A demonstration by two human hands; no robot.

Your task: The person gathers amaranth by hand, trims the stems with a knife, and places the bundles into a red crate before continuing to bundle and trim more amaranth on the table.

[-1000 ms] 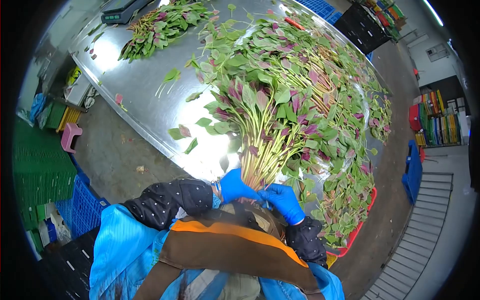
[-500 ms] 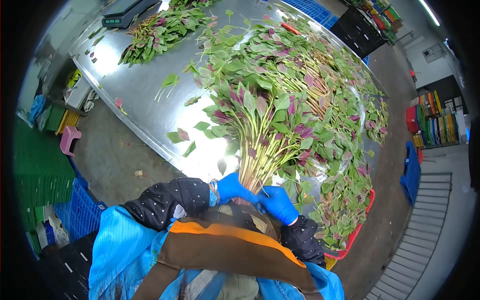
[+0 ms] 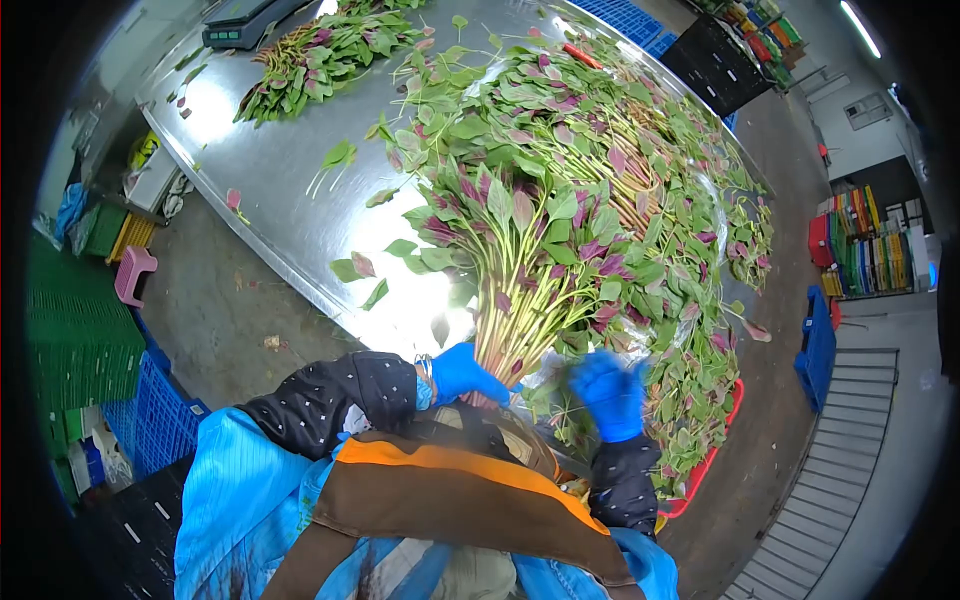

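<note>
My left hand (image 3: 464,376), in a blue glove, is closed around the stem ends of a bunch of red-and-green amaranth (image 3: 520,315). The bunch fans out away from me, its leaves resting against a large loose pile of amaranth (image 3: 600,135) on the metal table (image 3: 285,190). To the right of the bunch, over loose leaves near the table's front edge, is my gloved right hand (image 3: 610,397). Its fingers are smeared by motion.
A second bunch of amaranth (image 3: 320,65) lies at the back left beside a digital scale (image 3: 240,25). A red-handled tool (image 3: 582,56) rests on the far side of the pile. A red crate (image 3: 708,465) holds leaves at the right. Stacked green crates (image 3: 80,330) stand left.
My right hand has left the stem ends of the bunch and moved right, over the loose leaves. My left hand keeps its hold on the bunch in nearly the same place.
</note>
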